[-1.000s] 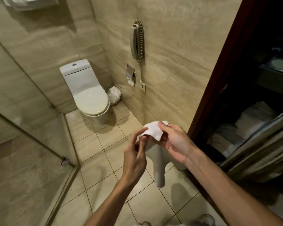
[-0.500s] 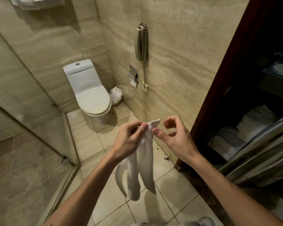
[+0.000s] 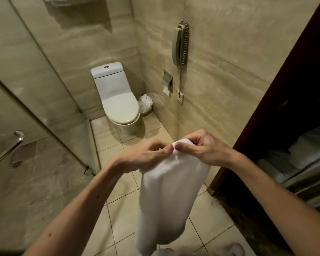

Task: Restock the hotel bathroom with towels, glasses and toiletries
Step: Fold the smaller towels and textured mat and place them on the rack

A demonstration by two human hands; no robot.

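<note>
Both the left hand (image 3: 146,154) and right hand (image 3: 201,148) pinch the small white towel (image 3: 170,196) at its top edge. It looks soft, light and floppy, so the corners are probably best to hold.

1. The white towel (image 3: 166,196) is small, plain and soft-looking.
2. It hangs in the air in front of me, touching nothing but my fingers.
3. My left hand (image 3: 146,156) and my right hand (image 3: 201,148) pinch its bunched top edge side by side, thumbs nearly meeting.
4. Below the pinch it drapes loose and widens; its lower end is blurred.
5. More folded towels (image 3: 307,145) lie on a shelf (image 3: 284,169) at my right, white but dim.
</note>
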